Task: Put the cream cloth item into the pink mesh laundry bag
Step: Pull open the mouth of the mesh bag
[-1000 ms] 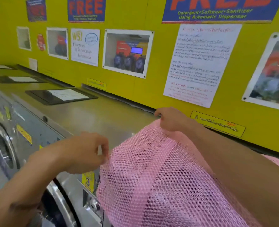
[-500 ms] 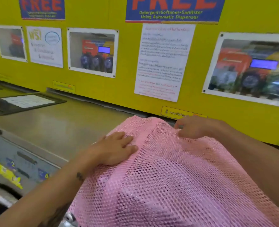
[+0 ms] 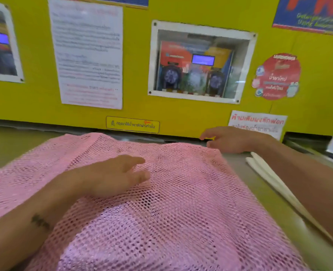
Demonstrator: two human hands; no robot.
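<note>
Head view shows your left hand (image 3: 112, 175) lying palm down on the pink bag (image 3: 181, 202), fingers loosely spread and flat on the mesh, holding nothing. Your right hand (image 3: 230, 139) sits at the bag's far right corner, fingers slightly curled at the mesh edge; whether they pinch it you cannot tell. The bag is spread over the steel top (image 3: 249, 182) below the yellow wall (image 3: 181, 118), bulging toward you. A pale cloth strip (image 3: 275, 182) lies on the top just right of the bag, partly under your right forearm. A small tattoo (image 3: 40, 222) marks your left forearm.
</note>
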